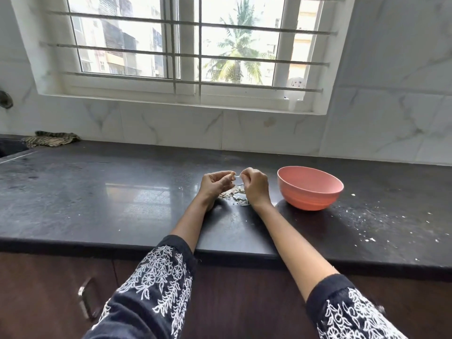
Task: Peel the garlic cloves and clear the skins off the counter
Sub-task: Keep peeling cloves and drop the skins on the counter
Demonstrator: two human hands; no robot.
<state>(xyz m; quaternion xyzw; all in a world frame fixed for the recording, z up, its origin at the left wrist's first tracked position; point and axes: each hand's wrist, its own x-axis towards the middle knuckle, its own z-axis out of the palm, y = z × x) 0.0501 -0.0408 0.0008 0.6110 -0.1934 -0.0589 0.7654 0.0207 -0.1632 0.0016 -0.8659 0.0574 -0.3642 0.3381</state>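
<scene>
Toward the back left corner of the bench a crumpled cloth lies well clear of our work. Near the middle, our left hand has its fingers pinched shut on a garlic clove, small, light and firm, likely slick once bare, so we judge a grip on its sides best, leaving the tip free. Our right hand meets it, fingers closed on a strip of skin that looks papery and apt to tear, so it is best taken close to the clove. Below both hands a pile of loose skins rests on the bench, light enough to scatter. Just right of it stands the pink bowl; we cannot tell what it holds.
</scene>
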